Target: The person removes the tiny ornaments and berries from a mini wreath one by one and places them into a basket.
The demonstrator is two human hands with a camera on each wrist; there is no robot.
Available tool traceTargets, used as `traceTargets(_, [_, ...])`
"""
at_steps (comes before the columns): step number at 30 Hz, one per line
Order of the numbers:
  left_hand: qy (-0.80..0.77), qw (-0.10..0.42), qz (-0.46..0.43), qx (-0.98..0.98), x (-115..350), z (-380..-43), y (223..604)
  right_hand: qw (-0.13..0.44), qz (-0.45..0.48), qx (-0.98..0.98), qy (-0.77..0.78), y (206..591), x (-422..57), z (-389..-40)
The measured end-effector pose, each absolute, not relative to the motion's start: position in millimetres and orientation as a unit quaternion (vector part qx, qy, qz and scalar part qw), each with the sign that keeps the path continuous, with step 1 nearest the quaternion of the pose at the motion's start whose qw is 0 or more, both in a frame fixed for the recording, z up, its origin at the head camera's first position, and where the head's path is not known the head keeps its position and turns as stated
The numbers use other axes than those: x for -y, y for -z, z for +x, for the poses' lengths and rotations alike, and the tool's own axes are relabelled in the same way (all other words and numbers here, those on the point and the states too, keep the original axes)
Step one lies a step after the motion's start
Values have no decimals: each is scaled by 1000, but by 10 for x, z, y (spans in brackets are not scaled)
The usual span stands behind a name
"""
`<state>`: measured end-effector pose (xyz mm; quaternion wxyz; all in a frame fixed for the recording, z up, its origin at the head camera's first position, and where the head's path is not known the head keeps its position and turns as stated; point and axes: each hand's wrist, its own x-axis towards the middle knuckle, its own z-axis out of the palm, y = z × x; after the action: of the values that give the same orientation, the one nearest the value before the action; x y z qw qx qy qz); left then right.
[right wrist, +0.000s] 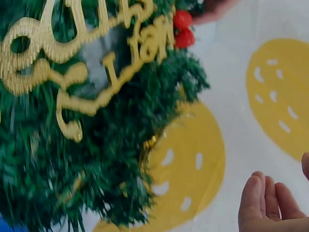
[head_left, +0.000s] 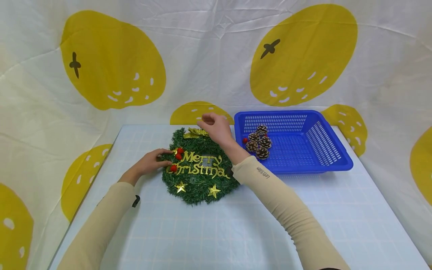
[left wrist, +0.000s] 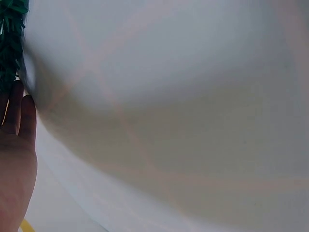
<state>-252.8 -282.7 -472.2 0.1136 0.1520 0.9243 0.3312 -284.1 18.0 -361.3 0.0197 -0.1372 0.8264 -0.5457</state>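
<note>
A green wreath (head_left: pixel 192 193) lies on the table, with gold "Merry Christmas" lettering (head_left: pixel 201 170) across its middle. Red berries (head_left: pixel 178 156) sit at its left side, two gold stars (head_left: pixel 213 191) on its lower part and a gold bow (head_left: pixel 195 133) at the top. My left hand (head_left: pixel 153 162) touches the wreath's left edge near the berries, its fingers fairly straight in the left wrist view. Raised over the upper right of the wreath is my right hand (head_left: pixel 218 128). Its fingers (right wrist: pixel 253 198) are loosely bent, and nothing shows between them in the right wrist view.
Right of the wreath stands a blue plastic basket (head_left: pixel 300 150). Several pine cones (head_left: pixel 262 153) and a few red berries (head_left: pixel 245 140) lie in its left end. A white cloth (head_left: pixel 209 56) with yellow fruit prints hangs behind the light blue table (head_left: pixel 202 240).
</note>
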Motion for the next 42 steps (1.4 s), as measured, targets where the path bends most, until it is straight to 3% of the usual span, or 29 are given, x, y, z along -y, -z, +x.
traceTargets(20, [-335,117,142,-924,2808,-2528,4720,109,-170,-845,496,4118,195,-2647])
traceTargets(42, [-334,117,146,-924,2821,-2542,4731,96,-188,-868,450,4430,427,-2701])
